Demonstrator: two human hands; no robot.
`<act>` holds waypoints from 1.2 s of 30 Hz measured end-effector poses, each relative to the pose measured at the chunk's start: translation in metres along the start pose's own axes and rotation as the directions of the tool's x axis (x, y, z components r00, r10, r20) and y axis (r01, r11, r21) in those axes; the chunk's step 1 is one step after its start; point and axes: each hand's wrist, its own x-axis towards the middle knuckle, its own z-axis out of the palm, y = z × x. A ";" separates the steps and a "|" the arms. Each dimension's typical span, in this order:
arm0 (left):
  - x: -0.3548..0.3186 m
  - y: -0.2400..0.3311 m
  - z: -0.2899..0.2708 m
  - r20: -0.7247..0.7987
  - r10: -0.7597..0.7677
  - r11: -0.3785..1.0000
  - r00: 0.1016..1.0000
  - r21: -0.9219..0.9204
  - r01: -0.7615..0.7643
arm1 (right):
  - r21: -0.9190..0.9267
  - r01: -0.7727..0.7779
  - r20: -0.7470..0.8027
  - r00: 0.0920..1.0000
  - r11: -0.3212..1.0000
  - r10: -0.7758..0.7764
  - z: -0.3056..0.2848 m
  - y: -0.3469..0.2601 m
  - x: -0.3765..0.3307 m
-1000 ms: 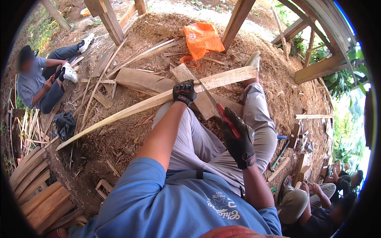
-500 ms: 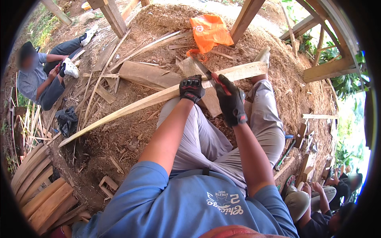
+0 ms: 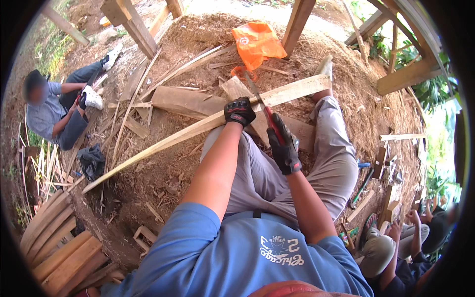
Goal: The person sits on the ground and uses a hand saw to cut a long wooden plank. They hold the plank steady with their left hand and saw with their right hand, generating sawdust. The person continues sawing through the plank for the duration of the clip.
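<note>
A long pale curved strip of wood (image 3: pixel 193 129) lies slantwise across my legs, its thin end at the lower left and its broad end at the upper right. My left hand (image 3: pixel 239 112), in a black glove, is closed around its middle and presses on it. In my gloved right hand (image 3: pixel 285 147) is the red-and-black handle of a hand saw, gripped just on my side of the strip. The saw's narrow blade (image 3: pixel 256 89) crosses the strip just right of my left hand and points away from me. Its teeth are too small to make out.
Beneath the strip lie wide boards (image 3: pixel 188 102). An orange bag (image 3: pixel 258 44) rests on the shavings ahead, near wooden posts (image 3: pixel 298 22). Curved timbers (image 3: pixel 67 257) are stacked at lower left, by a black bag (image 3: pixel 91 162). People sit at left (image 3: pixel 47 109) and lower right (image 3: pixel 396 242).
My right hand has drawn the saw back toward me, so its handle is farther from the strip. My left hand keeps its hold on the wood.
</note>
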 end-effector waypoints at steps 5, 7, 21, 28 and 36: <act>-0.005 0.002 -0.008 0.030 -0.010 0.999 1.000 0.039 0.009 | -0.073 -0.019 0.097 0.995 0.997 0.026 -0.080 -0.020 -0.074; -0.002 -0.004 0.009 -0.031 0.004 0.998 0.999 0.057 -0.003 | -0.087 -0.009 0.100 0.995 0.996 0.018 -0.106 -0.045 -0.083; 0.000 -0.010 0.027 -0.176 0.060 0.995 0.983 0.087 -0.045 | -0.096 -0.183 0.090 0.977 0.978 0.192 -0.117 -0.118 0.003; -0.002 -0.009 0.033 -0.269 0.103 0.994 0.958 0.054 -0.091 | -0.069 -0.190 0.103 0.975 0.979 0.196 -0.061 -0.092 0.035; -0.002 -0.005 0.007 -0.123 0.049 0.999 0.991 0.003 -0.049 | 0.008 -0.061 -0.025 0.998 0.998 0.061 0.009 -0.013 0.067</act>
